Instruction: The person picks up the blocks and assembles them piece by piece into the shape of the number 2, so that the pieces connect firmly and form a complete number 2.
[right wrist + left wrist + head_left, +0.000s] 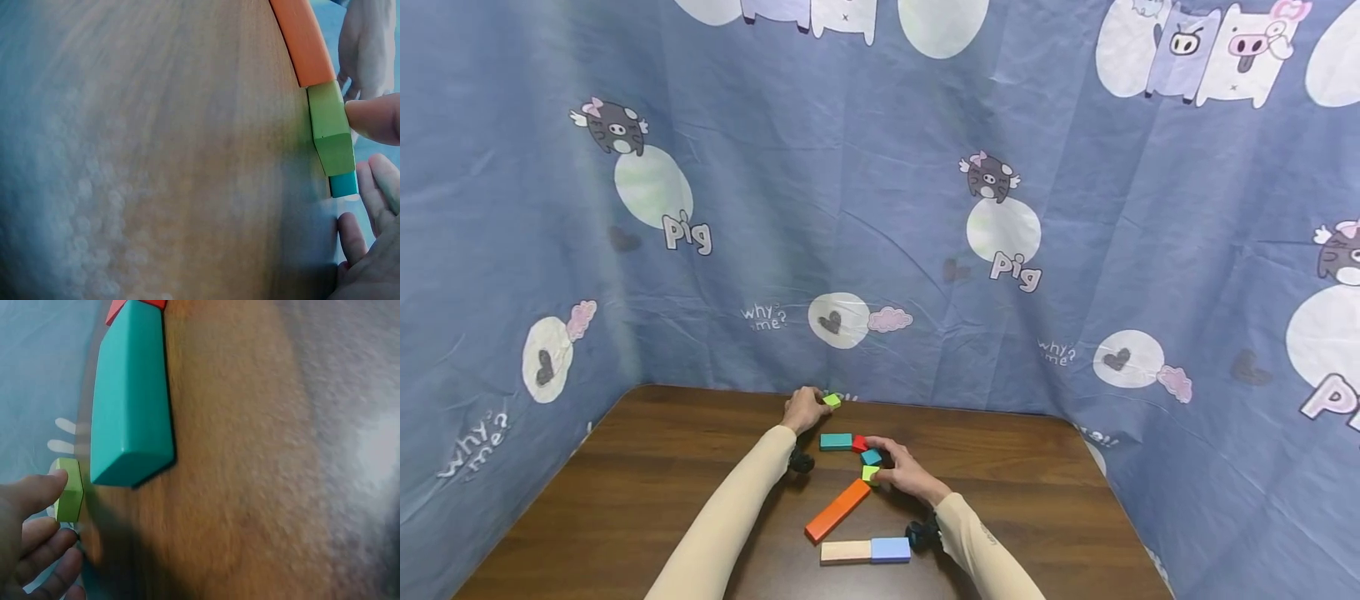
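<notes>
At the far edge of the table, my left hand (pixel 805 410) pinches a small yellow-green block (pixel 832 402). The left wrist view shows the thumb on one side of that block (pixel 70 490) and the index fingertip close beneath it. My right hand (pixel 912 477) arches beside a curved row of blocks. Its thumb touches a second yellow-green block (pixel 331 125), and its index fingertip is at the red block (pixel 859 444). Between those two lies a small teal block (pixel 871 457). A longer teal block (pixel 836 442) adjoins the red one.
A long orange block (pixel 837 510) slants toward the front from the second yellow-green block. Nearer still, a pale wood-coloured block (pixel 846 552) and a blue block (pixel 891 550) lie end to end, by the right wrist. Blue patterned cloth (pixel 865 208) hangs behind the table (pixel 647 467).
</notes>
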